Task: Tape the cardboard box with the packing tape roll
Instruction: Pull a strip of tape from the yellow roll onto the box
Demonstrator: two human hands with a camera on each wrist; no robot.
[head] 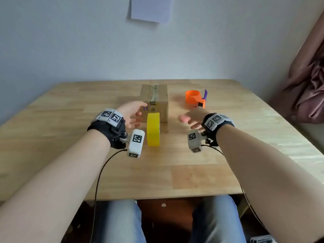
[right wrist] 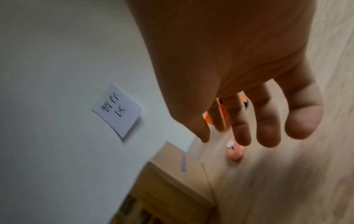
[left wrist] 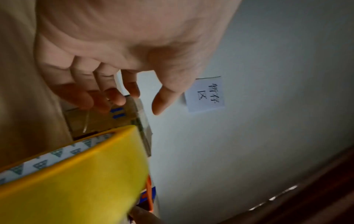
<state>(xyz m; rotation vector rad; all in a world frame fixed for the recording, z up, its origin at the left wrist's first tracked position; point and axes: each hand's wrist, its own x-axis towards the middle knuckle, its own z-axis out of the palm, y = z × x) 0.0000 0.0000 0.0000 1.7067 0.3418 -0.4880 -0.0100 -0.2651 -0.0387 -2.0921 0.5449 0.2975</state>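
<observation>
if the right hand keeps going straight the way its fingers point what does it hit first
Probably the orange tape dispenser: the right hand is open, fingers aimed toward it over bare table. Depth is unclear; the box lies off to its left.

A pale wooden desk (head: 192, 172) stands against a light grey wall (head: 70, 41). A white paper note (head: 151, 8) is stuck on that wall, with dark handwritten characters on it, plain in the wrist views. On the desk's far right part sits an orange tape dispenser (head: 195, 99) with a purple piece at its right side. A dusky pink curtain (head: 308, 81) hangs bunched at the right edge. Blue jeans (head: 121, 223) show below the desk's near edge.
</observation>
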